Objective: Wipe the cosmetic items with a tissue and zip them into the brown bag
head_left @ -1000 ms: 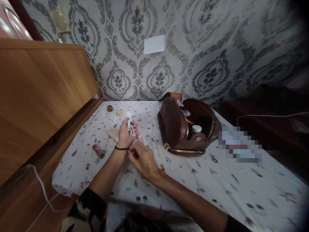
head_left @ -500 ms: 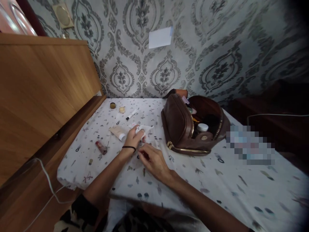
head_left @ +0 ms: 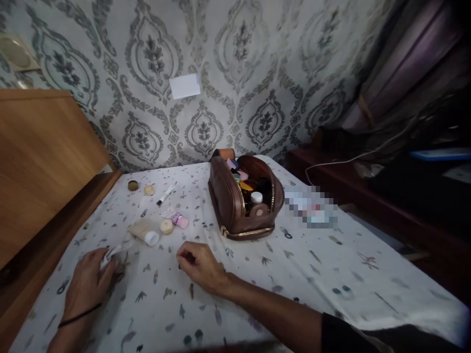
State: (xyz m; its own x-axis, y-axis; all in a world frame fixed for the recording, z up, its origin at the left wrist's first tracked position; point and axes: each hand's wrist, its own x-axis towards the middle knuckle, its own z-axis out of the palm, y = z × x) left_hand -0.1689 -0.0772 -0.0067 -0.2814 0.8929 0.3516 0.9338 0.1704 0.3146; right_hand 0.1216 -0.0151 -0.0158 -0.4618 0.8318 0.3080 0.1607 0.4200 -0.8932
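My left hand (head_left: 88, 279) is closed on a crumpled white tissue (head_left: 110, 255) at the left of the table. Something dark shows beneath its fingertips, too hidden to name. My right hand (head_left: 202, 264) rests on the cloth with its fingers curled in a loose fist, and nothing shows in it. Between and beyond the hands lie a beige squeeze tube (head_left: 142, 231) with a white cap, a small round cream-coloured container (head_left: 167, 226) and a pink tube (head_left: 180, 220). Behind my right hand stands an open brown cosmetic bag (head_left: 226, 196), holding a white-lidded container (head_left: 256, 197) and other items.
Farther back are a dark round lid (head_left: 133, 185), a small pale pot (head_left: 148, 189) and a slim white tube (head_left: 165, 195). A wooden cabinet (head_left: 47, 147) borders the left side. A blurred-out item (head_left: 312, 207) lies right of the bag. Patterned cloth (head_left: 235, 314) covers the table.
My left hand has moved left and nearer with the tissue, away from my right hand. The pink tube and round container now show. The view has turned to the right.
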